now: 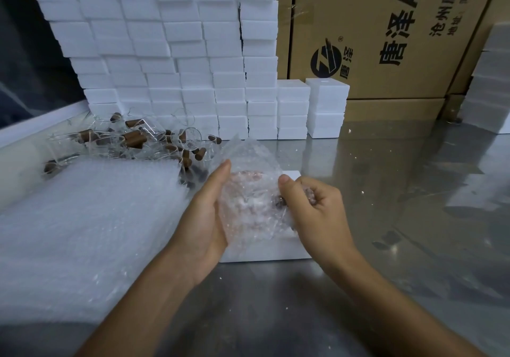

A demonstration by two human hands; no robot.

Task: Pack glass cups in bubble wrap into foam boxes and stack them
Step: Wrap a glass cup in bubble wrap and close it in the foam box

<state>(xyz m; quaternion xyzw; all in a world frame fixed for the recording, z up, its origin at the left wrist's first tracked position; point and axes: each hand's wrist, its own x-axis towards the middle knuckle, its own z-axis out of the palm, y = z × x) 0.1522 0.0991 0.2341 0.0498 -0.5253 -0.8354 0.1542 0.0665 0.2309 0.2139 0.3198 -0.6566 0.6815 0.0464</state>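
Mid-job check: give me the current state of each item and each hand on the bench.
Bubble-wrap bundle: held up between both hands, over the foam box.
Left hand: fingers straight, flat against the bundle.
Right hand: fingers curled, grips the bundle.
Foam box: on the table, under the bundle.
Loose glass cups: piled, unwrapped.
Bubble-wrap sheets: stacked flat.
Foam box wall: stacked high.

On the grey metal worktop (386, 246), a white foam box (265, 251) lies in front. Left of it lies a stack of clear bubble-wrap sheets (82, 232); behind that, clear glass cups with brown wooden handles (132, 141). White foam boxes (171, 61) stand stacked behind, brown cardboard cartons (386, 39) beyond.
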